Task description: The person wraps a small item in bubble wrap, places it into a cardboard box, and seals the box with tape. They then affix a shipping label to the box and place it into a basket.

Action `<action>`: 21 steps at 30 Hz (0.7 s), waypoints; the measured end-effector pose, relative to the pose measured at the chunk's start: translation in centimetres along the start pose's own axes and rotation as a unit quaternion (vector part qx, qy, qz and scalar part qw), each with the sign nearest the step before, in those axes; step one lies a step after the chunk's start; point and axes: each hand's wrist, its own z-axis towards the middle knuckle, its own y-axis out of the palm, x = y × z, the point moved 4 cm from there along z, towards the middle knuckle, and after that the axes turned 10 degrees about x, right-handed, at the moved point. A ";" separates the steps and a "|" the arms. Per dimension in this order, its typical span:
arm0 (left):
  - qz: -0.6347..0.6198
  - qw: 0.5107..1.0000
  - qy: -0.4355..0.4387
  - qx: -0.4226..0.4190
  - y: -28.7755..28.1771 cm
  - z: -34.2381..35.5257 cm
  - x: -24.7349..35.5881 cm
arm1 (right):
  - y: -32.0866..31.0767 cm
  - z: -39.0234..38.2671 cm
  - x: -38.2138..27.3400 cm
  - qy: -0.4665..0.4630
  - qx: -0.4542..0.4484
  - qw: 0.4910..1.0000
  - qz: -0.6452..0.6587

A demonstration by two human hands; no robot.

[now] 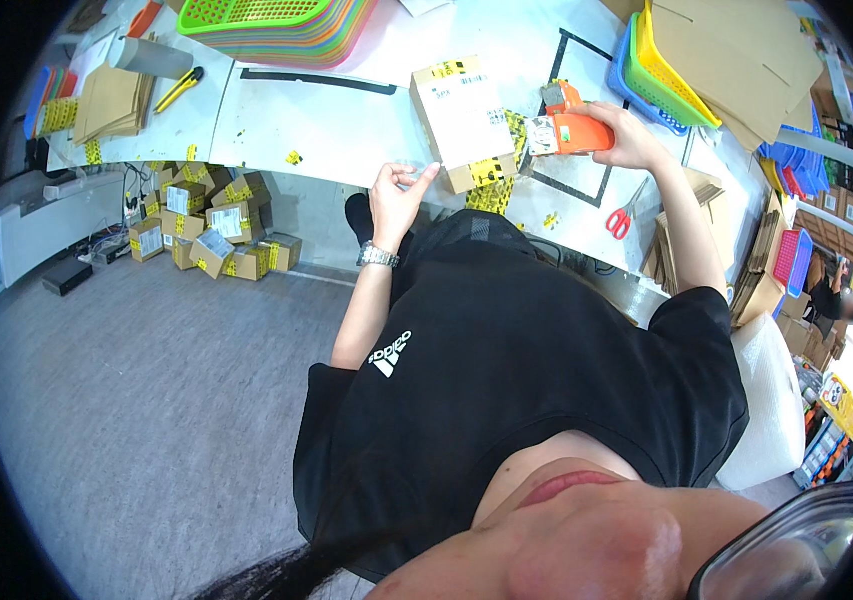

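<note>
A small cardboard box [461, 122] with a white label on top lies near the table's front edge. Yellow tape with black print runs over its far and near ends. My right hand [634, 138] is wrapped round an orange tape dispenser [574, 134] just right of the box. A strip of yellow and black tape [496, 193] shows beside the box and at the table edge below it. My left hand [400, 195] is by the box's near left corner, thumb out and fingers loosely bent, with nothing visible in it. Whether the thumb touches the box, I cannot tell.
Red scissors [619, 222] lie right of my right arm's reach. A yellow cutter [178, 89] is at the left, near flat cardboard [111, 103]. Stacked baskets [276, 38] stand at the back, others [646, 75] at the right. Taped parcels [231, 222] are piled beneath the table.
</note>
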 end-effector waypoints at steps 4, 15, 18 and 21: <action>0.033 0.999 0.001 0.004 -0.2 -0.2 0.7 | 0.2 0.0 0.1 -0.001 -0.005 1.000 0.006; 0.081 0.996 -0.029 0.030 1.0 -0.1 0.2 | 0.7 0.5 -0.5 -0.016 0.004 1.000 -0.015; 0.059 0.997 -0.035 0.017 1.7 0.2 -1.1 | 1.4 0.9 -0.3 -0.022 0.005 0.998 -0.057; 0.003 0.999 -0.050 -0.002 2.1 0.5 -2.0 | 2.2 1.8 -0.9 -0.016 -0.011 0.995 -0.096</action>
